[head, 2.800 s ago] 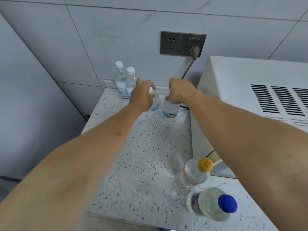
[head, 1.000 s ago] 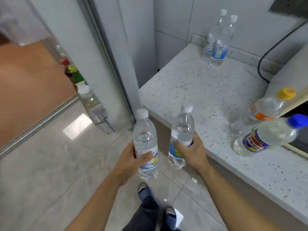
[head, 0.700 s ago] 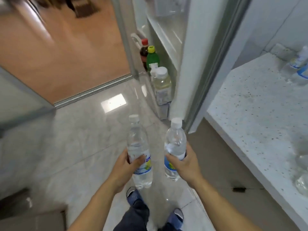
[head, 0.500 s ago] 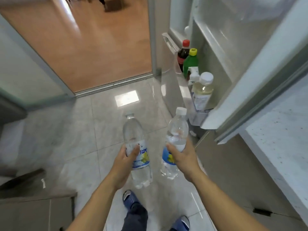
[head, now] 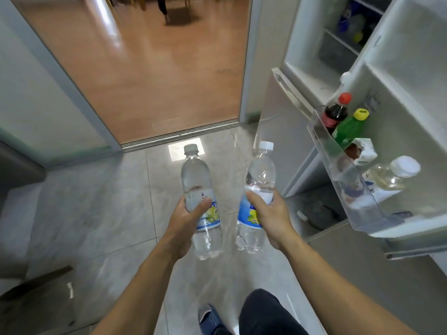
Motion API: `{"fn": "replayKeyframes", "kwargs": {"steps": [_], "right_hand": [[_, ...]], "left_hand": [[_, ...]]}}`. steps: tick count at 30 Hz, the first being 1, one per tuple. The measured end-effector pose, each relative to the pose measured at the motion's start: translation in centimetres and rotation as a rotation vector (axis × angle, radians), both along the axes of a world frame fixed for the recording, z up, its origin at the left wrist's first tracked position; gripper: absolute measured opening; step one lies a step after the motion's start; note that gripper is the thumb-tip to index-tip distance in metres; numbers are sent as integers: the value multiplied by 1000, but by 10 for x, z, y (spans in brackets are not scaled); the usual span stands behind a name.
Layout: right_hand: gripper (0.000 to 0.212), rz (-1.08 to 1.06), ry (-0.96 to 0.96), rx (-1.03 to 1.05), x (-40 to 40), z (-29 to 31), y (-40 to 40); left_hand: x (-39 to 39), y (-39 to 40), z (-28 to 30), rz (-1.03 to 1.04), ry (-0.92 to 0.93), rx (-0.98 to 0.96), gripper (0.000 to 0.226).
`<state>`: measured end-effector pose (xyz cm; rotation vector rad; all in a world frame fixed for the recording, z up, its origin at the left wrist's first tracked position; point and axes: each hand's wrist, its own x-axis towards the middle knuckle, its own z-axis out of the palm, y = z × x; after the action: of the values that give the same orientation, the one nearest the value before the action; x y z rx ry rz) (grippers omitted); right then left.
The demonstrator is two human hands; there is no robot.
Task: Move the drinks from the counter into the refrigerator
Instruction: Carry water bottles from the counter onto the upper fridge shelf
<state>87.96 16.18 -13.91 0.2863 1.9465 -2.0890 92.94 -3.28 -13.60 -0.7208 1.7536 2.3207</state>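
My left hand [head: 185, 220] grips a clear water bottle [head: 196, 180] with a grey cap around its labelled middle. My right hand [head: 272, 215] grips a second clear water bottle [head: 260, 175] with a white cap the same way. Both bottles stand upright over the tiled floor, side by side. The refrigerator [head: 312, 59] stands open at the upper right. Its open door [head: 406, 97] carries a clear shelf [head: 338, 165] to the right of the bottles, holding a dark cola bottle [head: 335, 113], a green bottle [head: 349, 128], a carton [head: 362, 151] and a pale bottle with a white cap [head: 396, 174].
A sliding-door track [head: 179, 135] and a wooden floor [head: 154, 56] lie ahead. A grey lower fridge door [head: 283, 131] with a handle is beside the right bottle. My legs and slippers [head: 210, 319] show at the bottom. Items sit blurred on the inner fridge shelves [head: 350, 27].
I took both bottles off the counter and turned left away from it. The open refrigerator and its door shelf have come into view on the right and grown nearer.
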Motion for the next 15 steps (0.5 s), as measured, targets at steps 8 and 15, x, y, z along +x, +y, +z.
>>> {"fn": "replayKeyframes", "kwargs": {"steps": [8,15], "right_hand": [[20,-50,-8,16,-88,-18,-32],[36,-139,-26,-27,-197,-22,-42]], "left_hand": [[-101,-33,-9,-33,71,-102,45],[-216,-49,3,-93,140,-156,58]]}}
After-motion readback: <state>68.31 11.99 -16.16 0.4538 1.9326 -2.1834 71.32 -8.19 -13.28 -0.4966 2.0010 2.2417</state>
